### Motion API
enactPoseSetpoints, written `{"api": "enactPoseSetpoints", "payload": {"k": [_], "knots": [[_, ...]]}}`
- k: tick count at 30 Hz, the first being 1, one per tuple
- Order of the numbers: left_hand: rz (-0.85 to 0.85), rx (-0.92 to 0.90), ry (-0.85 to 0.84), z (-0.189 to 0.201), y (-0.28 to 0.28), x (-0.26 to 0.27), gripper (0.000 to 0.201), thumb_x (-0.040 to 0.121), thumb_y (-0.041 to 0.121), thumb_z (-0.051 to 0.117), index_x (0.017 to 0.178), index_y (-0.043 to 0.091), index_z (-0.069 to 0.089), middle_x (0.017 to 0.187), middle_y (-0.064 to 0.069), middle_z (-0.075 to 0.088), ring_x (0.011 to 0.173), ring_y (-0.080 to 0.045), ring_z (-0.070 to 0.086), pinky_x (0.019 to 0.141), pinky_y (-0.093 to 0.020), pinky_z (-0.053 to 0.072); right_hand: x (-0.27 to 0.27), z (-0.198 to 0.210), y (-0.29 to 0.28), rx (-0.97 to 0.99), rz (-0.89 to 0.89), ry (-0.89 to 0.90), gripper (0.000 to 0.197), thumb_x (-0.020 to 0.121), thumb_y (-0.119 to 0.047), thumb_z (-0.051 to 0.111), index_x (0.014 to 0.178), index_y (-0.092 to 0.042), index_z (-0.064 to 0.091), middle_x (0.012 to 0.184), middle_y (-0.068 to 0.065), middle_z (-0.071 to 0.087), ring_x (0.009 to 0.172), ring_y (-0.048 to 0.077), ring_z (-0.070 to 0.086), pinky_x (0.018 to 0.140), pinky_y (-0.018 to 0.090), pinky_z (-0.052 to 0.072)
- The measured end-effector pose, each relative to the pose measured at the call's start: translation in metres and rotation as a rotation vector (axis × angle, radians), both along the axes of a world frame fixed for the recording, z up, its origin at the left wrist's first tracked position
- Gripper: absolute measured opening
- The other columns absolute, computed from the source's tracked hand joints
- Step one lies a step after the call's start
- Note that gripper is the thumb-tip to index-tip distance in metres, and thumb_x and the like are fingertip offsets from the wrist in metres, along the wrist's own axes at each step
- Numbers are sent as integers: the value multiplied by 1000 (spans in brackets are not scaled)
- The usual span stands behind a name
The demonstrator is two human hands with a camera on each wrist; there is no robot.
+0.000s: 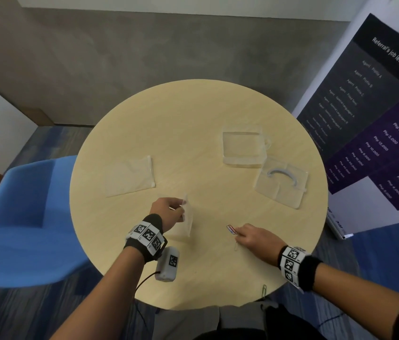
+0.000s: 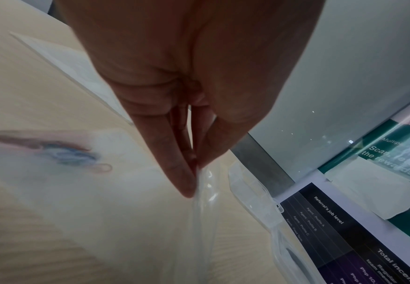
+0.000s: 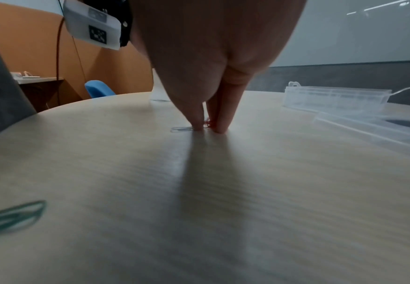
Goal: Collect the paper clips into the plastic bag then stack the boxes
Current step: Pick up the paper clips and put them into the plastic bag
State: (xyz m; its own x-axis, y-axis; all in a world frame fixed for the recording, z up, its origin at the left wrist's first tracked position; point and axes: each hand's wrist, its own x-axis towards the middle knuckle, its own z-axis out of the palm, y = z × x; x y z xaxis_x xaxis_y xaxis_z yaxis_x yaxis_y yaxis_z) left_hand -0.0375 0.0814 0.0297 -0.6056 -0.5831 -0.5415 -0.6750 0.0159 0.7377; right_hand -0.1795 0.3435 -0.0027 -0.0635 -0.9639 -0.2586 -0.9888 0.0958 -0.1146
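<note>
My left hand (image 1: 181, 212) pinches the rim of a clear plastic bag (image 1: 188, 222) between thumb and fingers (image 2: 174, 169) and holds it upright on the round table. Coloured paper clips (image 2: 60, 153) show blurred through the bag's wall. My right hand (image 1: 239, 233) has its fingertips (image 3: 221, 126) down on the table and pinches a red paper clip (image 1: 231, 228) (image 3: 207, 123). A pale clip (image 3: 181, 129) lies beside the thumb. A green clip (image 1: 264, 289) (image 3: 12, 217) lies at the near edge. Two clear boxes (image 1: 242, 148) (image 1: 282, 182) lie apart at the right.
A second clear plastic bag (image 1: 129, 176) lies flat on the left of the table (image 1: 193, 119). A blue chair (image 1: 29, 217) stands at the left and a dark printed banner (image 1: 377, 119) at the right.
</note>
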Motion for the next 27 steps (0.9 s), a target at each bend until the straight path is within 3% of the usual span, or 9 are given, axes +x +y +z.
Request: {"api": "enactPoseSetpoints", "payload": {"k": [3,6,8,11,15,18,20,24,27], "knots": [[-19,15,-9,-2,4,-1,28,85,3,60,110,10,73,92,-3,71,72,-20,74,85,-37,61,0,-3,-14,27,-55,-5,18,63,6,78,72,-4,66,74,9,62,65,27,61,43,32,51],[-33,20,-11,-2,7,-2,28,85,3,60,109,11,73,90,-2,71,75,-22,75,86,-40,60,0,-4,-24,31,-149,-60,11,71,5,72,70,-2,64,72,13,61,65,32,60,50,36,48],[-36,18,-8,-2,8,-3,28,85,3,60,108,11,73,90,-2,70,77,-23,75,86,-40,60,0,-4,-29,-20,-283,-156,11,78,6,63,78,-5,63,79,13,61,72,33,60,58,37,47],[-49,20,-12,-3,11,-1,26,85,5,61,103,17,74,92,-2,71,75,-22,75,86,-40,60,10,-6,-33,-71,-396,-207,31,76,11,53,100,-9,59,93,9,58,85,29,56,67,37,48],[-81,14,-26,-6,13,3,27,82,10,62,85,35,71,86,5,73,71,-16,76,86,-41,60,34,-12,-32,-29,-276,-110,40,79,2,56,118,0,53,111,16,54,100,33,50,76,39,54],[-96,2,-29,-6,15,5,28,81,12,62,81,39,70,84,7,74,71,-14,76,86,-41,60,39,-17,-22,33,-182,-51,46,78,2,55,123,7,49,116,20,52,103,33,50,85,37,54],[-98,-2,-30,-5,16,5,28,82,12,62,82,39,69,84,8,74,71,-13,76,86,-40,60,39,-15,-16,47,-156,-34,45,75,9,59,119,5,52,112,18,53,99,31,52,74,35,57],[-95,2,-27,-3,18,5,26,82,12,62,85,37,69,85,7,74,71,-13,76,86,-40,60,30,-12,-17,64,-96,42,29,66,11,71,90,-2,64,88,12,61,77,26,57,47,34,54],[-85,1,-26,-3,20,6,24,82,11,63,90,32,71,87,5,73,71,-14,76,86,-41,60,25,1,-33,132,-65,15,20,67,15,67,81,1,66,84,16,62,75,32,61,50,38,55]]}}
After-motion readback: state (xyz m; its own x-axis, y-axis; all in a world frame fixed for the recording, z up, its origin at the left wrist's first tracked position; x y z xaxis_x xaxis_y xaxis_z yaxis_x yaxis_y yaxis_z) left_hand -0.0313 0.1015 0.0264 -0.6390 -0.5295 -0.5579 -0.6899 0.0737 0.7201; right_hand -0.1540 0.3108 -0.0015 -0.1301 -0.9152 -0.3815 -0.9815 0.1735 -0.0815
